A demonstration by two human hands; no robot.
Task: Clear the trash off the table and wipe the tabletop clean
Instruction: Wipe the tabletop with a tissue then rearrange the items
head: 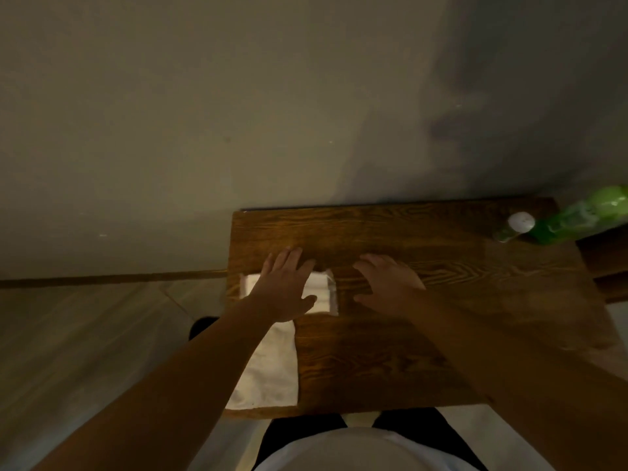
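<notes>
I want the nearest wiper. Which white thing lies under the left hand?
The small white packet at the table's left side lies under the left hand; the white cloth lies nearer the person.

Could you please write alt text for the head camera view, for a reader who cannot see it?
A person's left hand rests flat on a white folded cloth at the left edge of a dark wooden table, the right hand spread open on the bare wood beside it. A green plastic bottle lies at the far right corner, against a dim wall.

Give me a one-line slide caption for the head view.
Left hand flat on white cloth, right hand spread over dark wooden table; green plastic bottle lying far right.
</notes>
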